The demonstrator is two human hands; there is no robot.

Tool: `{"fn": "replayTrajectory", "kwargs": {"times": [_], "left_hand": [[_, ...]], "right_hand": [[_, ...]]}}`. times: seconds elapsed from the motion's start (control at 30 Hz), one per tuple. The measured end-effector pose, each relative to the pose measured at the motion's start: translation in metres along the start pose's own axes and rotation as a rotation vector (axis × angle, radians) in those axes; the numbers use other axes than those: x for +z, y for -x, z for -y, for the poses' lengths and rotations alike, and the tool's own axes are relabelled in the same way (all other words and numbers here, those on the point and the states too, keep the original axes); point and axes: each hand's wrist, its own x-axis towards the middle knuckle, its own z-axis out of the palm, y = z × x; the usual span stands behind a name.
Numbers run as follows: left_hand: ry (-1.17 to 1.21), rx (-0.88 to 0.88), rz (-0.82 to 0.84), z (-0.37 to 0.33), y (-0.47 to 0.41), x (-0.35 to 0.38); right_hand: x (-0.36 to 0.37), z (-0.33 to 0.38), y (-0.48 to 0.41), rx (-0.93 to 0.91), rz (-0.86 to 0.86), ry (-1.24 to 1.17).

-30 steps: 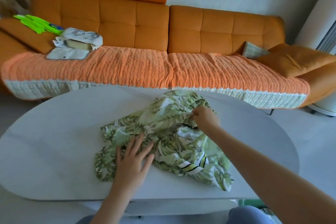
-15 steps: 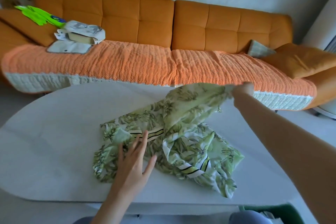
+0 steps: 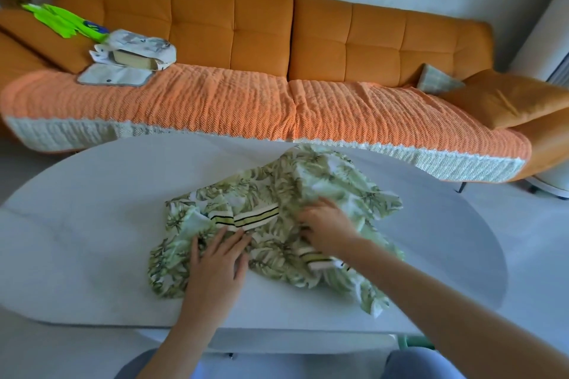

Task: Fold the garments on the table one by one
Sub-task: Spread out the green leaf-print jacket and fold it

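A crumpled green leaf-print garment (image 3: 323,181) with striped ribbed trim lies in the middle of the white oval table (image 3: 92,209). My left hand (image 3: 215,264) rests flat on the garment's near left part, fingers spread and pointing away from me. My right hand (image 3: 329,228) lies on the garment's middle, just right of the striped band. Its fingers curl into the fabric, though motion blur softens them. The garment's right side is bunched up behind and beside that hand.
An orange sofa (image 3: 231,24) with an orange knit cover stands right behind the table. On its left seat lie pale folded garments (image 3: 135,52) and a bright green item (image 3: 61,20). An orange cushion (image 3: 508,98) sits at its right end. My knees show below the table's near edge.
My right hand, which had drawn a piece of the garment out to the far right, has come back to the garment's middle. The left hand stays pressed on the fabric.
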Motion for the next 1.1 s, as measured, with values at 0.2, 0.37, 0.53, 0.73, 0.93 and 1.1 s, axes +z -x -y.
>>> {"fn": "replayTrajectory", "kwargs": {"times": [0.2,0.37,0.53,0.73,0.93,1.1], "left_hand": [[-0.036,-0.066,-0.052,0.003,0.000,0.003],[-0.026,-0.070,-0.072,0.001,-0.001,0.002],[-0.060,0.187,-0.013,-0.008,0.003,-0.009],[-0.047,0.074,0.019,-0.006,0.003,-0.009],[-0.139,-0.022,0.060,-0.002,0.001,-0.007],[-0.177,-0.094,0.073,-0.005,0.004,-0.014]], "right_hand": [[-0.022,-0.131,0.033,0.543,0.134,0.181],[-0.042,-0.111,0.033,0.506,-0.104,-0.112],[-0.047,-0.023,0.018,0.046,-0.033,-0.149],[-0.004,-0.064,0.028,0.280,0.396,-0.015],[-0.014,-0.124,0.042,0.434,0.118,-0.025],[-0.017,-0.079,0.066,0.144,0.263,-0.067]]}}
